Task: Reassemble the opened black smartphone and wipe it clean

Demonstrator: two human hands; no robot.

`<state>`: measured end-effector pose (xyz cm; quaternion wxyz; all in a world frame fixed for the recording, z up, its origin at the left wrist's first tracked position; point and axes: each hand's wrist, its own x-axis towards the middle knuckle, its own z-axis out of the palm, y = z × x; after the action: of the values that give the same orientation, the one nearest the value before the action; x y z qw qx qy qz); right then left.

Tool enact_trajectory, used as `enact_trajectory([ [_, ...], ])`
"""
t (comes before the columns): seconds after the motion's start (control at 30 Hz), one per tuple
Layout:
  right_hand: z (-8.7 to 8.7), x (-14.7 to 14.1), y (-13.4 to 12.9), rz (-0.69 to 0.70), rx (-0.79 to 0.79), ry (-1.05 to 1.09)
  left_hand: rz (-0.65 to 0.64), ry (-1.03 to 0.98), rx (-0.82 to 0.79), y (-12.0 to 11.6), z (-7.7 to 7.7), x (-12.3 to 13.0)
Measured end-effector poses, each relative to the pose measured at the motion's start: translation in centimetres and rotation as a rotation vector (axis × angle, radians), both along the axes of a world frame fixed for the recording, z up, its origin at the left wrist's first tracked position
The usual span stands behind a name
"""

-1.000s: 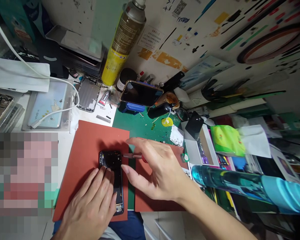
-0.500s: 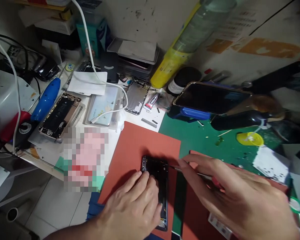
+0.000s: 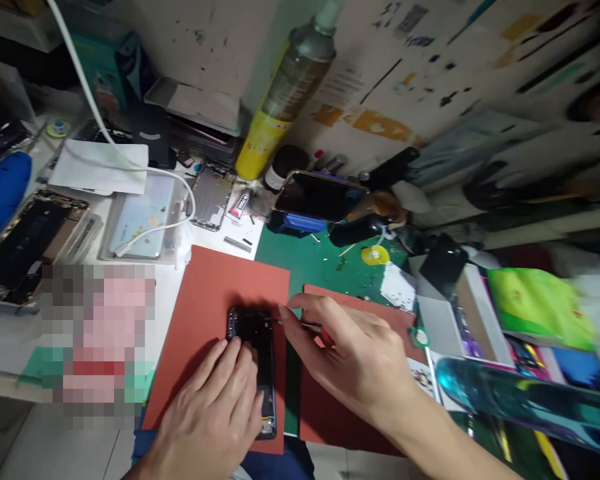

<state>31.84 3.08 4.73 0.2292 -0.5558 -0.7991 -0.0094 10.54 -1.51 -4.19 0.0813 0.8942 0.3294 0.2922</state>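
An opened smartphone (image 3: 263, 353) with its dark inside facing up lies on an orange-red mat (image 3: 205, 280). My left hand (image 3: 215, 393) lies over the phone's left side, its fingers together and holding it down; part of the phone is hidden under them. At the phone's upper right edge, my right hand (image 3: 350, 353) pinches a thin metal tool (image 3: 305, 324) between thumb and forefinger. The tool's tip is near the phone's frame; its exact kind is unclear. Something red shows under the curled fingers of that hand.
A second orange-red mat (image 3: 350, 413) lies to the right. Behind are a propped-up phone (image 3: 320, 195), a glue tube (image 3: 241, 203) and a yellow spray can (image 3: 280, 107). Other phones (image 3: 143, 220) and a pixelated patch (image 3: 110, 320) are at left. A blue-green bottle (image 3: 525, 393) lies right.
The camera has turned right, so the scene has shifted left and more of the bench's right side shows. Both hands keep nearly the same places at the phone.
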Motion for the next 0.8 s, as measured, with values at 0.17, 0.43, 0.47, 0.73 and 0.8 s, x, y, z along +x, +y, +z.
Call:
enact_trajectory([
  [0.17,-0.4,0.1,-0.2,-0.041,-0.073,0.061,-0.021,-0.031,-0.021,0.0,-0.5,-0.1],
  [0.43,-0.6,-0.1,-0.5,-0.089,-0.033,0.092,-0.003,-0.027,-0.018,0.0,-0.6,0.2],
  [0.47,-0.4,0.1,-0.6,-0.094,-0.044,0.109,-0.002,-0.03,-0.015,0.0,-0.6,0.2],
  [0.73,-0.1,2.0,-1.5,-0.18,-0.107,0.271,-0.02,-0.019,-0.012,0.2,-0.4,0.0],
  [0.8,-0.4,2.1,-1.6,-0.181,-0.112,0.285,-0.017,-0.021,-0.009,0.3,-0.4,0.0],
])
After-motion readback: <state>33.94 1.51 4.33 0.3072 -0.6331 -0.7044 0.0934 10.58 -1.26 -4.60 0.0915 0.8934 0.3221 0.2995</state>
